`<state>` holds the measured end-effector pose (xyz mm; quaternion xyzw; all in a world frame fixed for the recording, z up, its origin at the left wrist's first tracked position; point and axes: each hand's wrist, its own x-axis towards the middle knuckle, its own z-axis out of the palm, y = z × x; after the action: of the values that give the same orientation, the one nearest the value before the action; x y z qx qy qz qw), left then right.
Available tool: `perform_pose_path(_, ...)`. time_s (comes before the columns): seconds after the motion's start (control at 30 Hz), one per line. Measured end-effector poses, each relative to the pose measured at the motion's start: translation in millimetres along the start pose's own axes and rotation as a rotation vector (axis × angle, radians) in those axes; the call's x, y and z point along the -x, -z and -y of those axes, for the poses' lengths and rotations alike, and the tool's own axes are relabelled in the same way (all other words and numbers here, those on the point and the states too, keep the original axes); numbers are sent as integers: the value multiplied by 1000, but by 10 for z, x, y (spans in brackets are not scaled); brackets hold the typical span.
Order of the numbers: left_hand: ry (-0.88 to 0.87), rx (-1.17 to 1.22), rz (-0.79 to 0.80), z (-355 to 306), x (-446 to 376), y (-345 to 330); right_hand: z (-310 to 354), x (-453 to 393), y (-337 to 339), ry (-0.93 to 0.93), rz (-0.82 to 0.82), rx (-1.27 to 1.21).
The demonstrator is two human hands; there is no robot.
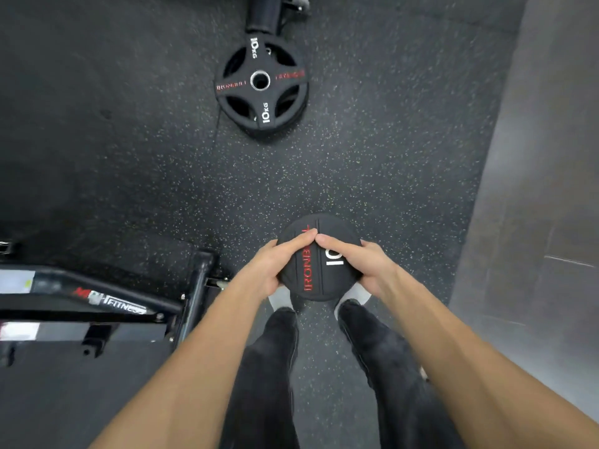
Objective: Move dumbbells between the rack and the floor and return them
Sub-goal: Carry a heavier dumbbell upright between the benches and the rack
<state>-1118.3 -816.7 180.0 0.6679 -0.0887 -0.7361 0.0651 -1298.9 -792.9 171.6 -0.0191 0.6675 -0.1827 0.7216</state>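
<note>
Dark speckled floor (372, 157) lay under a round black weight (316, 264), gripped by the left hand (275, 264) and right hand (366, 264) above the feet. It looked mid-carry; next, I think, it needed a slow, steady set-down.

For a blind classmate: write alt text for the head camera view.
Both hands, left hand and right hand, grip a round black 10 kg weight above the person's feet. A stack of 10 kg plates lies ahead on the speckled floor; a black frame stands left.
</note>
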Motion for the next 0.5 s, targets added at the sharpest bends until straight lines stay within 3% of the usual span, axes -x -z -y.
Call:
perform_pose_path(0.27, -287, 397, -93, -827, 2112, 293, 1304, 1993, -1070, 269, 38, 218)
perform_pose_path(0.5, -551, 680, -176, -1679, 3234, 827, 2366, 2940, -2219, 483, 183, 333)
